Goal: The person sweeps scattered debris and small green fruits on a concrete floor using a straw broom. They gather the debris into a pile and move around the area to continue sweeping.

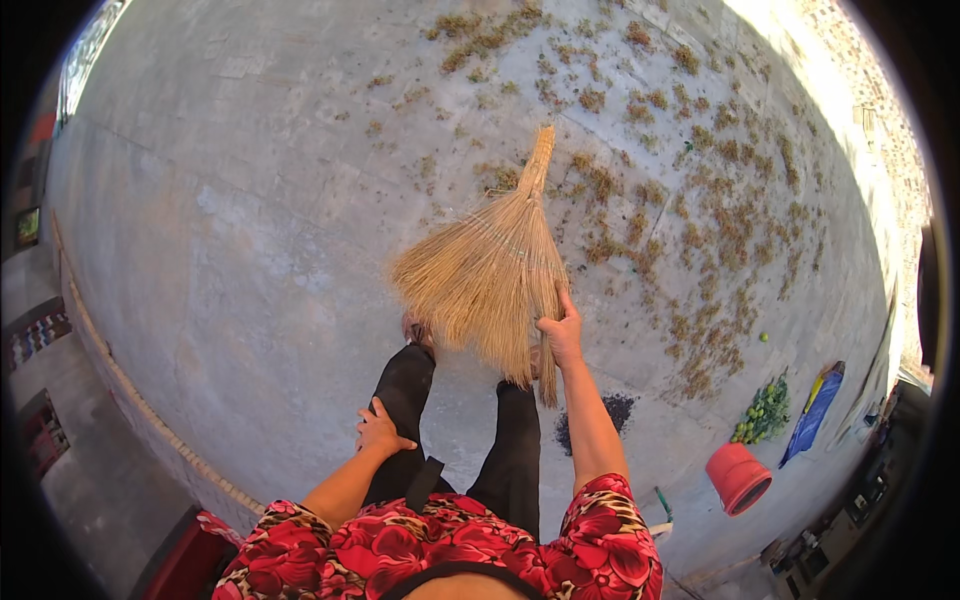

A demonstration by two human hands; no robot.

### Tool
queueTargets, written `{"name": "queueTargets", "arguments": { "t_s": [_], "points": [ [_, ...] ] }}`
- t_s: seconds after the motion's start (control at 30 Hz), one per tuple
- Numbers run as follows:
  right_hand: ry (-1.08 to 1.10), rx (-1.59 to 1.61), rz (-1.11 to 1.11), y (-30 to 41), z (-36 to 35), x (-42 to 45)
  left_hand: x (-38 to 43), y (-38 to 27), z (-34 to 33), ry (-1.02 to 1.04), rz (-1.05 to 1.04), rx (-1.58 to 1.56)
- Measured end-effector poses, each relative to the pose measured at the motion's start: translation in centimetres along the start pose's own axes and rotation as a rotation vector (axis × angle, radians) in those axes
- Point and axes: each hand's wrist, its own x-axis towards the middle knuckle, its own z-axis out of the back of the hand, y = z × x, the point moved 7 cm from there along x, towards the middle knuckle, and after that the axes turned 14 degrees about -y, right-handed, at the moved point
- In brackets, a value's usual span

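A straw hand broom [487,262] is held in front of my legs, its bound handle pointing away from me and its fanned bristles spreading towards my feet. My right hand [561,330] grips the bristles along the broom's right edge, with the thumb across them. My left hand [384,431] rests on the thigh of my dark trousers, holding nothing, its fingers apart. Part of my feet is hidden behind the bristles.
Dried plant clusters [720,225] lie scattered over the concrete floor [247,300]. A dark granular pile [600,420] is near my right forearm. To the right are a red bucket [735,476], green fruit with leaves [761,416] and a blue object [814,412]. A low ledge [142,397] runs along the left.
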Motion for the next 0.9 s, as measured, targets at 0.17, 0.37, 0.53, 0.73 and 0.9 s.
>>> {"name": "queueTargets", "arguments": {
  "t_s": [0.17,0.37,0.53,0.73,0.9],
  "points": [
    [-0.127,0.037,-0.043,-1.3,2.8,0.9,0.0,0.2,-0.4,0.001,0.020,-0.003],
    [-0.059,-0.037,-0.013,-0.8,2.0,4.4,-0.1,-0.2,0.2,0.008,0.001,0.029],
    [0.063,-0.171,0.002,-0.8,-0.5,1.2,0.0,0.1,-0.3,-0.001,0.029,0.034],
    [0.063,-0.157,-0.125,-4.6,0.7,-3.5,0.3,0.1,-0.2,0.003,0.019,0.025],
    [0.010,-0.098,-0.189,-6.2,1.9,-2.7,0.3,0.0,0.0,0.003,0.027,0.028]
  ]
}}
